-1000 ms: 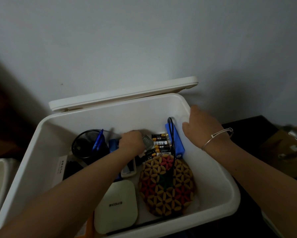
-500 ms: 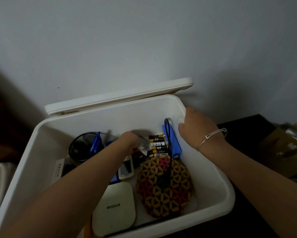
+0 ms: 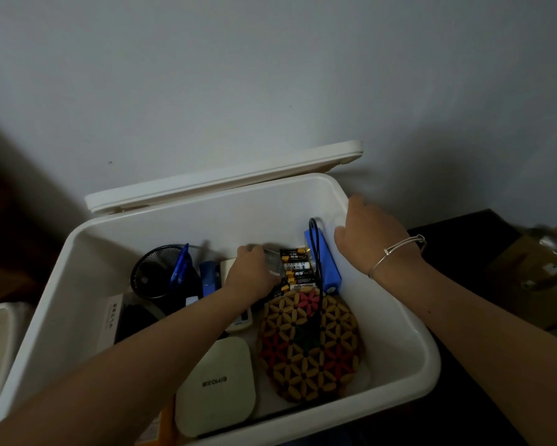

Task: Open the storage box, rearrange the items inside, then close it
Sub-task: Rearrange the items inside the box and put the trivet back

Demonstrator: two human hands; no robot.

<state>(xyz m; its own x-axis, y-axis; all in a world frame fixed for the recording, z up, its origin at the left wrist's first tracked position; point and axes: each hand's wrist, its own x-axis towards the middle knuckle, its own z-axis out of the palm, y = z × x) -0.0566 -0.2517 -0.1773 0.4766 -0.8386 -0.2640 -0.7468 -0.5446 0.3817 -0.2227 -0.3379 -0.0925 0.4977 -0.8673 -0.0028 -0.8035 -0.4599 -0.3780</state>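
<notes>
Batteries beside left hand, forearm over white device, mesh cup nearby

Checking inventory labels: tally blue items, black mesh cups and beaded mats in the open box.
Blue items: 3 (pen, flat block, corded device)
Black mesh cup: 1
Beaded mat: 1
Total: 5

White storage box, flower-patterned mat
</notes>
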